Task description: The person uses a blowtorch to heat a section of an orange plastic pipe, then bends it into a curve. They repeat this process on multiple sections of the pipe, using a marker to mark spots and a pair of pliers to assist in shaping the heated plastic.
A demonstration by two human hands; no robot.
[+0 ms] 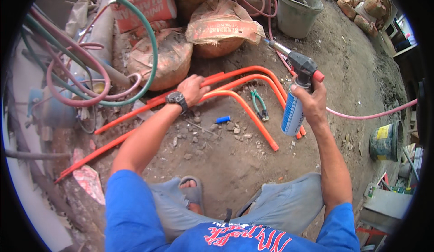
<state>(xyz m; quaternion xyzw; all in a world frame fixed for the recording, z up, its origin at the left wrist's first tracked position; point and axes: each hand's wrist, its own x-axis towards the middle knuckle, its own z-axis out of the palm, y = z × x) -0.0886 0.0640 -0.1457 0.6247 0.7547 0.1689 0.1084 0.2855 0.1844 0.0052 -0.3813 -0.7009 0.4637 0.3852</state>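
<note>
My right hand (312,100) is wrapped around a gas torch with a blue and white canister (293,114). Its metal nozzle (280,47) points up and left, with a bluish glow at the tip. My left hand (192,90), below a black wristwatch, closes over an orange pipe (214,77); its fingertips are partly hidden. Several more orange pipes lie beside it on the dirt, some with bent ends, such as the nearest bent pipe (247,109). Green-handled pliers (259,105) and a small blue cylinder (223,119) rest on the ground between the pipes and me.
Filled sacks (221,28) and a loose green hose (153,39) crowd the far left. A grey bucket (296,15) stands at the back; a dark bucket (384,141) lies at the right. A pink hose (375,116) crosses the dirt. Small stones (230,126) are scattered before me.
</note>
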